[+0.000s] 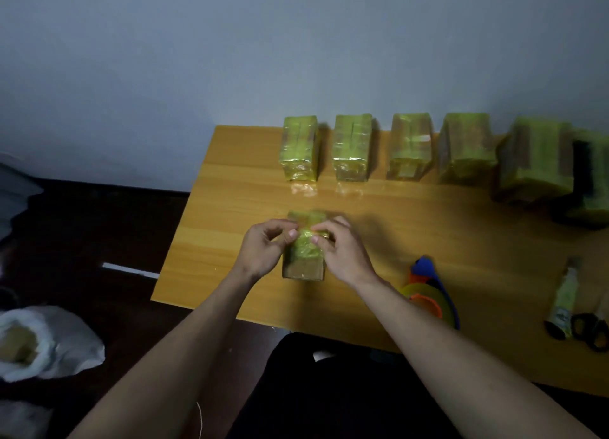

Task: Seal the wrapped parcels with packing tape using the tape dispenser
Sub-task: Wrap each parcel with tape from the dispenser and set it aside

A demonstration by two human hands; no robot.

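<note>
Parcel (pixel 304 246) sits mid-table (pixel 214 208), near edge. My left hand (pixel 263 246) & right hand (pixel 339 246) each pinch the wrap on top, thumbs facing in, wrists low. Best to press flaps flat, no bubbles, w/ tape dispenser (pixel 431 290) lying just right.

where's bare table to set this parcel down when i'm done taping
Bare wood lies left of the parcel in both hands, out to the table edge, and between it and the back row. The right is crowded: tape dispenser, scissors.
</note>
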